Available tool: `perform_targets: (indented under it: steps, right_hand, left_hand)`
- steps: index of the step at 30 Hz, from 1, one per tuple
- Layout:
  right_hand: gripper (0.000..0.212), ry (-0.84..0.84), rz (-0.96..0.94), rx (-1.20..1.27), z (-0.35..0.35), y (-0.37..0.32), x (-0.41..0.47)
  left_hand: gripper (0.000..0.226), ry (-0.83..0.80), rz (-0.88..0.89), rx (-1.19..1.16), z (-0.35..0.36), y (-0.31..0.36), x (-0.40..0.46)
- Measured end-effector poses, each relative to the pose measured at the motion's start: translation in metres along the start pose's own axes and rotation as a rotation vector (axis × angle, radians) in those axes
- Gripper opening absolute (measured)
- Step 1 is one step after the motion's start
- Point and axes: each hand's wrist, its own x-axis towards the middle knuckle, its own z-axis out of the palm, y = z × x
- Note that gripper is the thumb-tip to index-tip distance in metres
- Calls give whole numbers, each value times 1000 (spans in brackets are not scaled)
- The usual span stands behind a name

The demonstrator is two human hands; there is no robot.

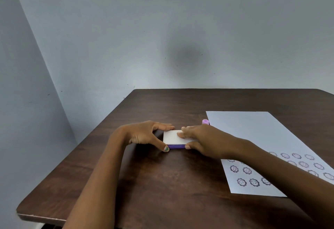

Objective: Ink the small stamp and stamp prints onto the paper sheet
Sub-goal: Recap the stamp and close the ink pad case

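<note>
An ink pad [171, 137] with a white lid and a purple base lies flat on the dark wooden table [162, 178], lid down. My left hand [144, 134] grips its left end between thumb and fingers. My right hand [198, 139] holds its right end, fingers resting on the lid. The small purple stamp [205, 121] stands just behind my right hand, at the left edge of the white paper sheet [253, 134]. Rows of flower-shaped smiley prints [253, 181] cover the near part of the sheet; my right forearm hides some.
The table's left edge [75, 149] runs close to a grey wall corner. The back edge meets the wall. The paper's far half carries no prints.
</note>
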Motion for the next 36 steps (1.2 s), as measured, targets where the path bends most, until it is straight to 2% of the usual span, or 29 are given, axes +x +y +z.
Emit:
perform_targets:
  steps: [7, 15, 19, 23, 28, 36]
  right_hand:
    - [49, 80, -64, -140, 18, -1, -4]
    - [43, 149, -33, -149, 22, -6, -7]
    - [31, 157, 10, -92, 21, -6, -6]
    - [27, 161, 60, 165, 24, -2, -7]
    - [24, 270, 1, 9, 21, -7, -12]
    - [22, 500, -71, 62, 11, -6, -14]
  left_hand:
    - [82, -33, -9, 20, 1, -3, 2]
    - [81, 0, -20, 30, 2, 5, 0]
    - [78, 99, 23, 12, 9, 16, 2]
    - [69, 156, 77, 40, 18, 26, 7]
    - [68, 175, 75, 35, 19, 26, 8]
    - [66, 191, 64, 56, 22, 26, 12]
